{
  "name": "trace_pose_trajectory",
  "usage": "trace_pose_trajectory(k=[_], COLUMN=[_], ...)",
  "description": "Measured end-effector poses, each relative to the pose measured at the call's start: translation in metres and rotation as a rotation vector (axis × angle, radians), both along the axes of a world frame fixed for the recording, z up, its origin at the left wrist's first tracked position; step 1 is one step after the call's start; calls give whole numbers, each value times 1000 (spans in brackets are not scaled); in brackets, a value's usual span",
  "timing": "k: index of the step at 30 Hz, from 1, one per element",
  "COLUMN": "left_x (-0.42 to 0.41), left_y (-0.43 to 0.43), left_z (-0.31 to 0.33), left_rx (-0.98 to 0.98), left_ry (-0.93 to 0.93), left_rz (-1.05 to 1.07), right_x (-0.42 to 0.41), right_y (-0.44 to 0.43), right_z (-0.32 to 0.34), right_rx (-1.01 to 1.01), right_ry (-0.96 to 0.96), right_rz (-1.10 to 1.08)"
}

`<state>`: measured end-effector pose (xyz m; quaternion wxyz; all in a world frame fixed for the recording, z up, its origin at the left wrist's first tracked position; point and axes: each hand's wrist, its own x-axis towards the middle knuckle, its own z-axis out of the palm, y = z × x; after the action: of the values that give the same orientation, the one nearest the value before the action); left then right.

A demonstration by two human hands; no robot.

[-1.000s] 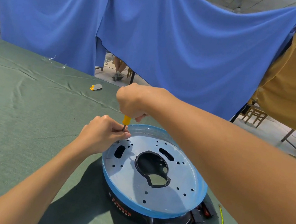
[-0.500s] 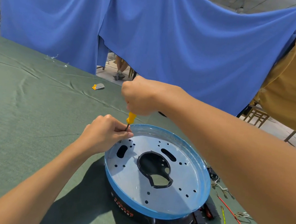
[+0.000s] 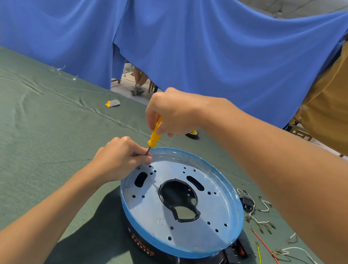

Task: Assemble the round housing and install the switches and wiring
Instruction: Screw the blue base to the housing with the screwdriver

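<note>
Round housing (image 3: 178, 218) sits on green cloth (image 3: 29, 155), plate up. R hand (image 3: 171, 111) fingers curled round screwdriver (image 3: 154, 136) handle over housing's far-left rim; L hand (image 3: 119, 159) pinches shaft near tip. Keep driver vertical, light down-force — release L only once screw bites. Wires (image 3: 271, 257) lie right of housing.
</note>
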<state>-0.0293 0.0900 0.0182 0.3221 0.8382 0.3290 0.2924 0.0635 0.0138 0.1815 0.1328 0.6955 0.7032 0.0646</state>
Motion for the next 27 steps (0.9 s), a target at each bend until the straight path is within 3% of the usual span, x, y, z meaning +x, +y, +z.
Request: trace_pose_trajectory(k=[11, 17, 24, 27], left_x=[2, 1, 1, 0], left_y=[-6, -3, 2, 3], left_z=[-4, 1, 2, 2], left_rx=[-14, 31, 31, 47], left_ry=[-210, -45, 20, 79], left_rz=[96, 85, -36, -47], right_x=[-15, -2, 1, 0], right_y=[11, 8, 4, 9], right_z=[-18, -16, -15, -21], right_rx=[-76, -3, 7, -6], right_ry=[-284, 28, -84, -41], right_rz=[72, -50, 33, -11])
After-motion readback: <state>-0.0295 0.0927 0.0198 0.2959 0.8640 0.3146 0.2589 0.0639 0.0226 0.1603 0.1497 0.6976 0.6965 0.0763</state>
